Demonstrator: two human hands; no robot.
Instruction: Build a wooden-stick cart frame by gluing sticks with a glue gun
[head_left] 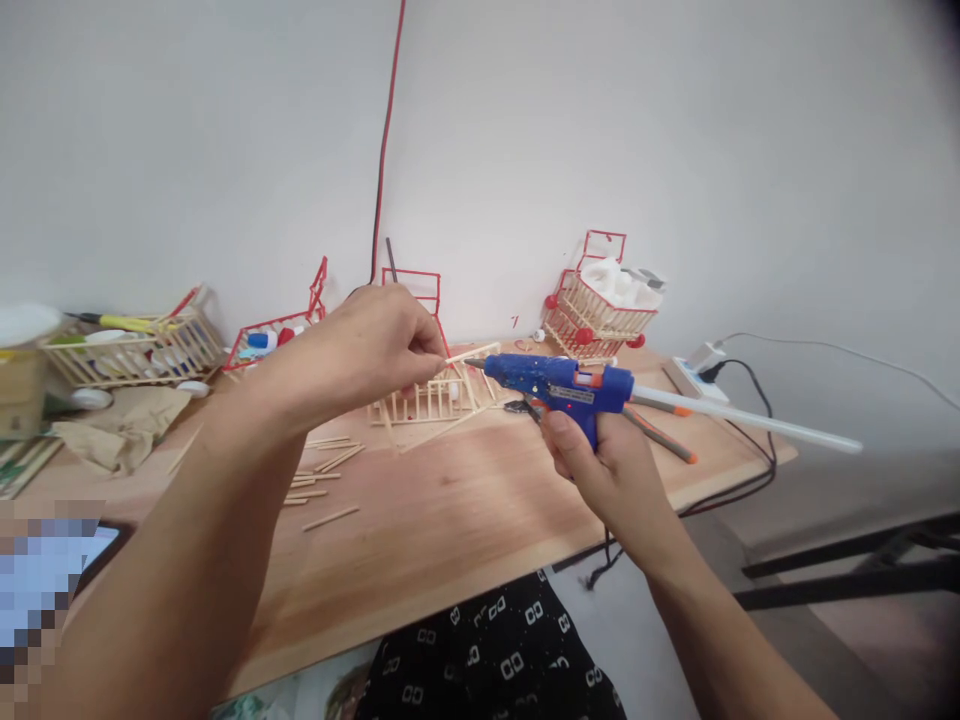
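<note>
My left hand point(397, 335) is closed, thumb and fingertips pinching a thin wooden stick point(480, 351) whose far part shows beside the nozzle. In my right hand point(604, 465) is a blue hot glue gun point(555, 380), its tip pointing left, close to the left fingertips. A long translucent glue stick point(750, 417) juts from the gun's back. Behind and below the nozzle stands a small frame of bare wooden sticks point(416, 411) on the table, partly hidden by my left hand.
Loose wooden sticks point(330, 518) lie on the wooden table point(420, 560). Red-trimmed miniature carts point(600, 310) stand along the wall. Orange-handled pliers point(664, 435) lie behind the gun. A power strip point(694, 380) with cables sits at right, and a blurred-out screen point(52, 580) at left.
</note>
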